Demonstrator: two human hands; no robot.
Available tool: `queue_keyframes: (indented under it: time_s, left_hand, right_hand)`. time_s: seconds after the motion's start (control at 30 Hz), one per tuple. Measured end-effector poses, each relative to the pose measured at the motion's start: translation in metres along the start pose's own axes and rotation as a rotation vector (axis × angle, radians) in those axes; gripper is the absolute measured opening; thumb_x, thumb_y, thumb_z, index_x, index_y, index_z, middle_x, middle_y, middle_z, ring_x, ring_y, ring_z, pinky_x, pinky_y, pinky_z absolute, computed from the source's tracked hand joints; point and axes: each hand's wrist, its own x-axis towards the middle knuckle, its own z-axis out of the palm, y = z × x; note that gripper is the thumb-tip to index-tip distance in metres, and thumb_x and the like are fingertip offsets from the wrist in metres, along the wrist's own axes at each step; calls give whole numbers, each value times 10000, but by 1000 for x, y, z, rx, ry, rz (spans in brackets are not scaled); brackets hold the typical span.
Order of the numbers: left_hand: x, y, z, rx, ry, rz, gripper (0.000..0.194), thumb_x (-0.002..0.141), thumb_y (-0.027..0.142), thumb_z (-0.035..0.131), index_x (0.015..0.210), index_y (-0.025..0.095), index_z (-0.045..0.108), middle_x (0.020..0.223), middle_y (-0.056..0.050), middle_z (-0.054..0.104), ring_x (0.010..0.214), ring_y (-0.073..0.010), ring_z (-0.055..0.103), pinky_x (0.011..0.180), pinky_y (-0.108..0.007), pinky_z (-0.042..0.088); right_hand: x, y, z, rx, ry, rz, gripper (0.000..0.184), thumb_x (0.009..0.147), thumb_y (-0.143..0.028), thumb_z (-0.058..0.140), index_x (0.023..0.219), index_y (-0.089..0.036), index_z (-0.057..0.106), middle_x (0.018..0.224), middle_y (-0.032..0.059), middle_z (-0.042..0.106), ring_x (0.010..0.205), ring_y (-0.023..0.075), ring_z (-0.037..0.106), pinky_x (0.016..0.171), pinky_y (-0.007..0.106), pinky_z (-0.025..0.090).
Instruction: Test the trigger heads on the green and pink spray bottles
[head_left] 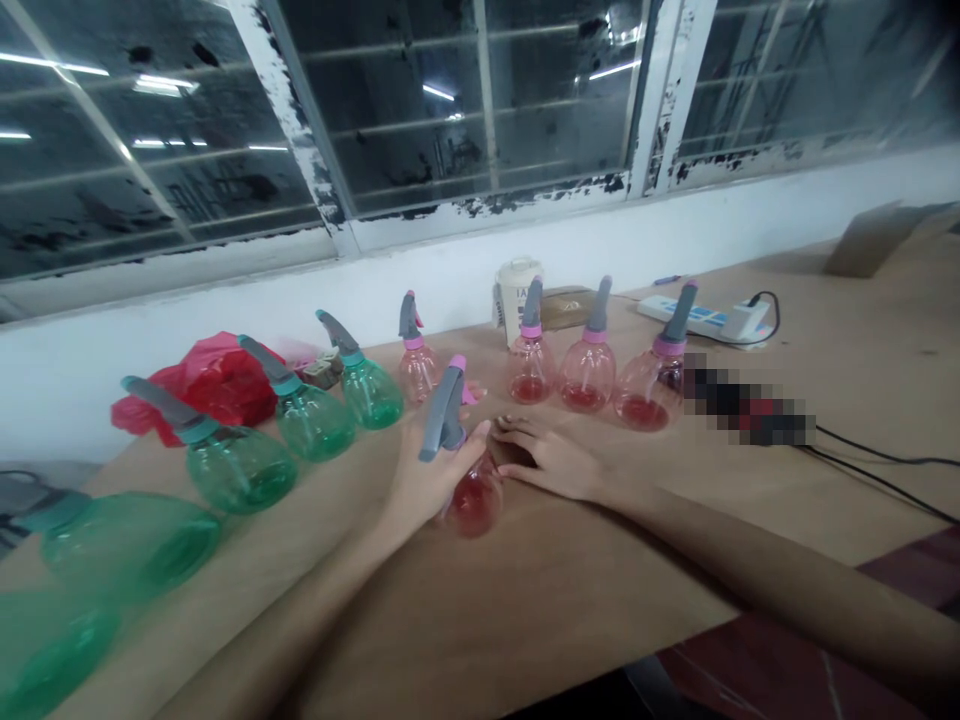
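My left hand (420, 470) is wrapped round the upper part of a pink spray bottle (475, 505) with a grey trigger head, which stands tilted slightly on the table (570, 600). Red-tinted liquid shows in its lower half. Close to the bottle's right side, my right hand (559, 460) rests low over the tabletop with its fingers stretched out; whether the fingertips touch the bottle I cannot tell. Behind my left hand is another pink spray bottle (418, 372). Three more stand to the right, the nearest being a pink bottle (645, 395).
Several green spray bottles (311, 425) form a slanting row on the left. Behind them lies a red plastic bag (221, 375). A white container (516, 295) stands by the wall. A power strip (694, 318) with a plugged-in adapter and black cables (885, 455) lies at the right.
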Motion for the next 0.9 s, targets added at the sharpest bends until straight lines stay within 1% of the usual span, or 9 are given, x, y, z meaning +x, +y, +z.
queue_keyframes:
  time_s: [0.07,0.17,0.23,0.4,0.57,0.67,0.9]
  left_hand:
    - [-1,0,0,31,2,33,309,769,335,607,1067,253,606,803,-16,677,665,-184,625,683,-315,503]
    - [0,-1,1,51,-5,86,334,777,316,600,1106,259,584,872,-19,681,680,-178,627,700,-312,502]
    - [1,-2,0,65,-7,99,311,783,306,593,1089,257,578,878,-19,676,688,-176,628,692,-305,500]
    - [4,-4,2,111,13,104,172,787,299,580,949,242,566,711,8,626,631,-173,607,679,-309,494]
    - [4,2,3,98,38,135,53,746,224,574,773,223,529,727,9,624,656,-163,612,689,-301,498]
    - [4,1,3,72,32,115,57,740,222,584,772,221,536,730,7,636,644,-162,618,669,-304,506]
    - [1,-15,5,-4,42,132,103,787,311,609,778,217,568,780,-25,666,709,-181,643,712,-335,522]
  right_hand:
    - [-2,0,3,-44,-11,-9,596,859,-551,479,1311,-162,492,1399,126,461,1333,265,368,1108,471,293]
    - [-3,-1,2,-103,-35,-23,603,886,-540,431,1346,-150,450,1409,133,447,1337,255,362,1112,463,291]
    - [-3,-2,2,-114,-48,-29,620,891,-537,422,1356,-128,435,1407,145,446,1335,254,365,1113,454,293]
    - [-3,0,4,-122,-25,-41,605,893,-527,428,1342,-123,455,1398,156,455,1326,262,379,1110,463,293]
    - [-4,1,7,-157,-6,-44,589,898,-531,413,1323,-129,480,1384,149,475,1323,256,385,1109,451,302]
    - [-4,1,6,-166,-19,-43,592,901,-536,399,1333,-138,468,1392,140,467,1329,252,377,1109,451,303]
    - [-6,-2,0,-220,-104,-26,636,900,-547,390,1386,-137,395,1422,133,430,1337,262,358,1102,445,315]
